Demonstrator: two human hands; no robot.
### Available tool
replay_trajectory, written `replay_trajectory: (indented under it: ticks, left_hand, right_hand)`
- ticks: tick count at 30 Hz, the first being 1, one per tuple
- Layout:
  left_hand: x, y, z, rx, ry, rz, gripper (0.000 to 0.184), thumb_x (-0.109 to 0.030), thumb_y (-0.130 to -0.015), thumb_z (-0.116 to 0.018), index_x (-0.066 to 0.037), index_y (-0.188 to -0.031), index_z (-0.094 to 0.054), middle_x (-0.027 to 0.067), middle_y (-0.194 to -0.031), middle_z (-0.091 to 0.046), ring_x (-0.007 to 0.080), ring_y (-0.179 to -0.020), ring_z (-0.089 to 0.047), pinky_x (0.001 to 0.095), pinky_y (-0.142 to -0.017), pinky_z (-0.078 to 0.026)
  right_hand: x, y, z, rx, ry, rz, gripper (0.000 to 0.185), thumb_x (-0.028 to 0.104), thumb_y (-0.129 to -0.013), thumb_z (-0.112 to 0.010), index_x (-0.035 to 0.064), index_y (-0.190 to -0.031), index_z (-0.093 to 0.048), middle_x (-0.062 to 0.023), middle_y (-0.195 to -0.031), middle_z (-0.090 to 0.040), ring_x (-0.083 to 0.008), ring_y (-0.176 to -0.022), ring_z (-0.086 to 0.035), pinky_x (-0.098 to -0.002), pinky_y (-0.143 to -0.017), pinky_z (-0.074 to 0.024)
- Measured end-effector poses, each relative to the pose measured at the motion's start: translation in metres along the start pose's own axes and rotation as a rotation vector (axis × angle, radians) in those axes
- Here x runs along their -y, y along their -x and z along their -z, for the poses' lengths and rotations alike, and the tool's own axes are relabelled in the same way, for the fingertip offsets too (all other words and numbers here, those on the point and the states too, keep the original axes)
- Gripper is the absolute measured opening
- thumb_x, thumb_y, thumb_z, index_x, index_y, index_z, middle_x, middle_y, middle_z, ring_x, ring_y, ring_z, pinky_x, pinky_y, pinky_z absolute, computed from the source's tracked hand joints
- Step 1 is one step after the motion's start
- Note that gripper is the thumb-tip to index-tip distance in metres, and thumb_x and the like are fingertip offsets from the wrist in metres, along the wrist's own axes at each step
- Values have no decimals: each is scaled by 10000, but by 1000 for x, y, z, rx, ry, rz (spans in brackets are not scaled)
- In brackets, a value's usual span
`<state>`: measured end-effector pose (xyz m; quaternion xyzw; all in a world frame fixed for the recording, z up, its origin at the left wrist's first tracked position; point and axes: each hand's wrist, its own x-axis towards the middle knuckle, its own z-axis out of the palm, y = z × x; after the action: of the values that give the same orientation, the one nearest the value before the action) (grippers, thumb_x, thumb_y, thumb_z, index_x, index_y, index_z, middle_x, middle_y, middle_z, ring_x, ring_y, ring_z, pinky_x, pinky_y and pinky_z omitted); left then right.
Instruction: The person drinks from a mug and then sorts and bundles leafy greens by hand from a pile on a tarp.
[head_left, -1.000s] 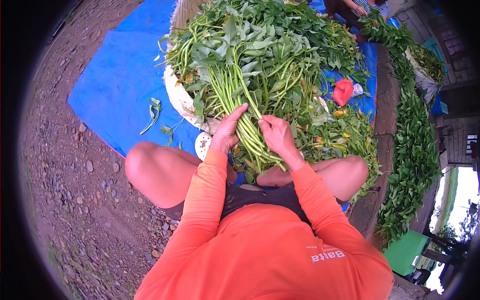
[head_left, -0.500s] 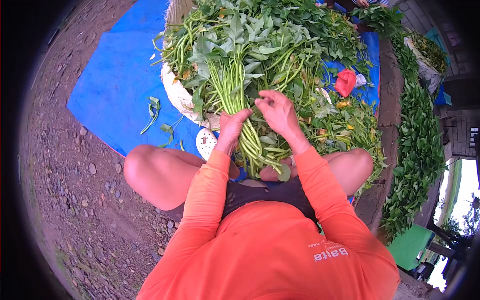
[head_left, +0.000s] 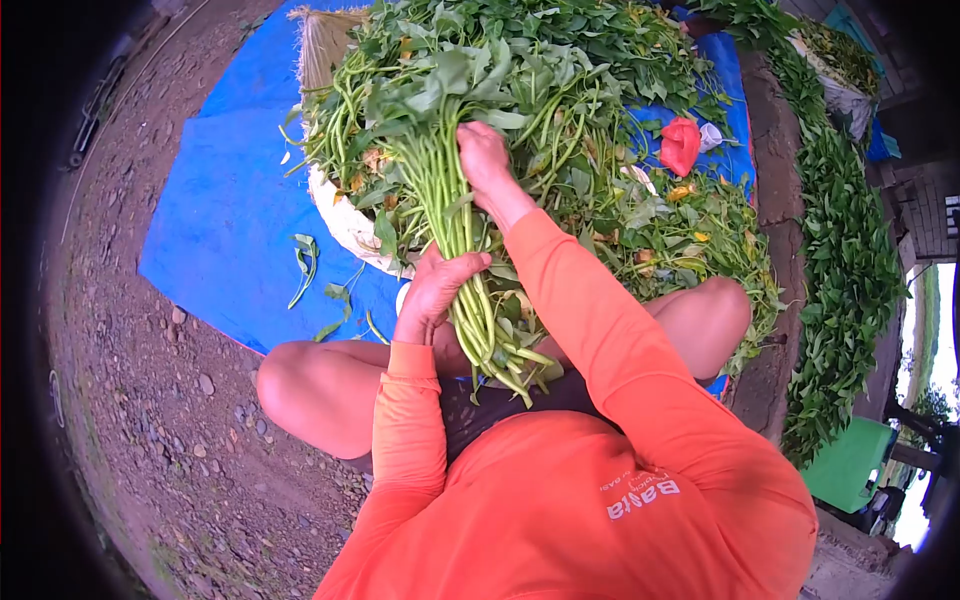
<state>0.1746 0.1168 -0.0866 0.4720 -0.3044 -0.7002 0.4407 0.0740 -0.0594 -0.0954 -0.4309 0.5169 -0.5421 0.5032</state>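
A bunch of long-stemmed leafy greens (head_left: 452, 215), looking like water spinach, lies lengthwise in front of my body with its leaves pointing away. My left hand (head_left: 438, 285) is wrapped round the lower stems, thumb across the top. Below it, the cut stem ends (head_left: 515, 370) fan out over my lap. Higher up, my right hand (head_left: 485, 165) is closed at the right side of the bunch, just under the leaves, with its fingertips partly hidden. Behind the bunch spreads a large heap of the same greens (head_left: 560, 85).
A blue tarp (head_left: 215, 210) lies under the heap, with loose sprigs (head_left: 305, 265) on it. A red plastic bag (head_left: 680, 146) and white cup (head_left: 710, 137) sit at the right. Beyond a concrete ledge (head_left: 775, 230) runs a row of greens (head_left: 845, 290). Stony ground (head_left: 200, 420) lies left.
My right hand has moved forward and left, from hovering open beside the bunch to its upper stems. My left hand still grips the bunch, now slightly nearer my body.
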Motion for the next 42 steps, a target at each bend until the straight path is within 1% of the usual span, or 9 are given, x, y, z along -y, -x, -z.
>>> replay_trajectory:
  ticks: [4, 6, 10, 16, 21, 25, 32, 36, 42]
  left_hand:
    - [-15, 8, 3, -218, 238, -79, 396, -73, -888, -794, -4, -1225, -598, 43, -937, -695, 144, -739, -684, 290, -668, -585]
    - [-24, 7, 19, -339, 237, -164, 348, -54, -887, -775, 4, -1190, -614, 51, -939, -697, 145, -729, -676, 282, -653, -569]
    - [-44, 8, 39, -536, 161, -265, 318, -19, -892, -746, 16, -1187, -632, 64, -981, -704, 156, -782, -665, 304, -708, -558]
    - [-52, 1, 26, -560, 257, -292, 278, -31, -905, -749, 16, -1158, -642, 62, -930, -700, 161, -740, -670, 301, -670, -557]
    - [-50, -4, 18, -493, 219, -217, 267, -90, -909, -781, 1, -1122, -648, 41, -880, -691, 140, -683, -655, 285, -618, -536]
    - [-42, -6, 16, -470, 224, -233, 317, -32, -888, -760, 30, -1169, -627, 83, -924, -713, 179, -742, -696, 309, -676, -582]
    - [-40, 0, 18, -415, 215, -183, 285, -47, -905, -753, 34, -1157, -647, 95, -927, -739, 184, -735, -719, 316, -666, -608]
    - [-34, -4, 15, -387, 248, -185, 272, -62, -897, -773, 45, -1122, -664, 100, -919, -742, 182, -720, -717, 317, -665, -611]
    - [-38, 0, 12, -369, 219, -130, 243, -83, -886, -785, 57, -1061, -690, 103, -877, -740, 179, -697, -712, 323, -637, -601]
  right_hand:
    - [21, -14, -32, 446, -174, -316, 262, 228, -1029, -675, -13, -1121, -718, -92, -906, -705, -157, -782, -657, -297, -657, -549]
    - [53, -20, -5, 339, -69, -84, 329, 294, -1050, -682, 3, -1203, -686, -82, -884, -685, -115, -785, -655, -239, -609, -548]
    - [2, -63, 100, -92, 628, 51, 227, 244, -976, -732, 54, -1096, -768, -96, -979, -745, -235, -848, -701, -408, -831, -598]
    - [-66, 14, 131, 99, 1067, -336, 263, 254, -875, -720, 37, -1011, -780, -256, -1144, -745, -446, -1114, -700, -483, -983, -552]
    - [-86, 26, 132, 54, 876, 11, 193, 197, -992, -683, 21, -1072, -677, -186, -959, -709, -353, -888, -707, -441, -844, -576]
    - [-25, 31, 143, 6, 342, -370, 203, 148, -1086, -575, 0, -1222, -599, -72, -977, -685, -133, -844, -654, -296, -737, -573]
    - [70, 49, 193, 160, -151, -348, 275, 298, -1055, -700, 32, -1121, -668, 8, -870, -628, -97, -740, -602, -284, -628, -567]
    - [83, 61, 214, -61, -390, -601, 368, 408, -1025, -732, 52, -1096, -672, -16, -867, -662, -142, -672, -612, -303, -628, -569]
    - [92, 85, 243, 188, -334, -469, 351, 267, -1082, -633, 84, -1382, -629, -4, -986, -648, -126, -755, -631, -302, -651, -571]
